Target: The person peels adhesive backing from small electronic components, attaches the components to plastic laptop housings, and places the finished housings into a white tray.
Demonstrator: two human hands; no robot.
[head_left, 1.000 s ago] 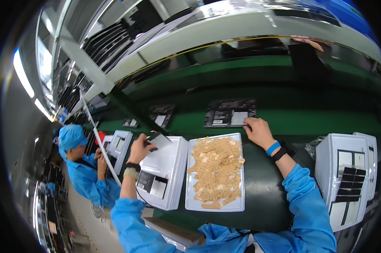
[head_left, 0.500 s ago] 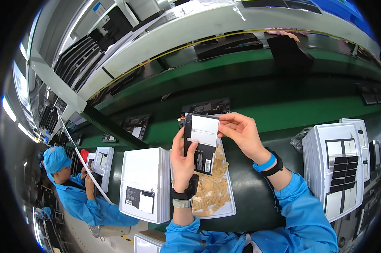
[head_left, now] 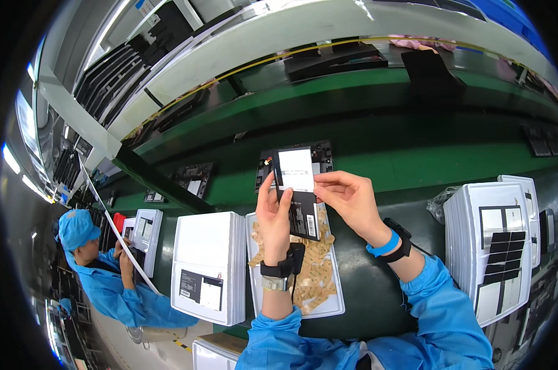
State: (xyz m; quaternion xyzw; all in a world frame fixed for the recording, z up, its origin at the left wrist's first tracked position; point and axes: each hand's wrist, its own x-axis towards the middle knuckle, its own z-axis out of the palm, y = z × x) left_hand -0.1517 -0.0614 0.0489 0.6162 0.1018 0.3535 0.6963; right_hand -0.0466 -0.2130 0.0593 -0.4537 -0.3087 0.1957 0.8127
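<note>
A flat black battery pack (head_left: pixel 301 216) with a white panel on its upper part is held up in front of me. My left hand (head_left: pixel 274 225) grips it along the left and lower side, thumb across its face. The bent fingers of my right hand (head_left: pixel 351 200) close in a pinch at its right edge; whether they hold the pack itself or a thin layer on it is too small to tell. Short coloured wires with a small connector (head_left: pixel 268 162) show by its upper left corner. Behind it lies a black device chassis (head_left: pixel 322 154) with boards, partly covered.
Below my hands, a white tray (head_left: pixel 335 305) carries many tan paper strips (head_left: pixel 316 277). Stacked white trays stand left (head_left: pixel 208 246) and right (head_left: pixel 464 246), holding battery packs. A green post (head_left: pixel 161 185) and shelf (head_left: pixel 353 58) border the bench. A co-worker (head_left: pixel 106 271) sits at far left.
Both hands and the battery pack have moved slightly away from me, and the pack now overlaps the chassis more. My right fingers stay at its right edge. The whole view has shifted a little.
</note>
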